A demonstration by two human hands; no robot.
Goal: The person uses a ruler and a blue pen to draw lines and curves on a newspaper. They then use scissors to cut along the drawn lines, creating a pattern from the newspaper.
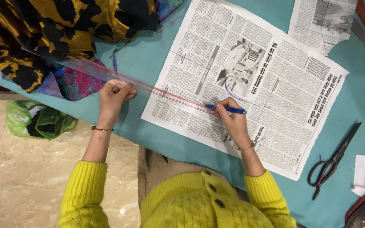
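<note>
**Ruler held flat and pen set on a newspaper sheet**

Seen from above, a person in a yellow knitted sweater leans over a turquoise worktop (157,143). At far left, on the pale tiled floor (17,177), lies 1 green plastic bag (39,122), open at the top, with something dark and something white inside; what these are cannot be told. Above it, 1 heap of yellow and black fabric (55,25) covers the worktop's upper left corner, with pink and blue patterned cloth (77,82) under its edge.

1 long clear ruler (106,74) with red markings runs from under the fabric, slanting down to the right onto the newspaper. The left hand (114,96) presses flat on the ruler, fingers together, just left of the paper's edge. 1 large newspaper sheet (275,80) lies spread at the centre of the worktop, with blue curved lines drawn on it. The right hand (232,120) is closed round 1 blue pen (227,109), whose tip meets the paper beside the ruler's end. Each wrist wears 1 thin bracelet.

A second, smaller newspaper piece (322,21) lies at upper right. At right, 1 pair of dark scissors (332,160) lies shut, well apart from both hands, near 1 scrap of white paper (364,175).
</note>
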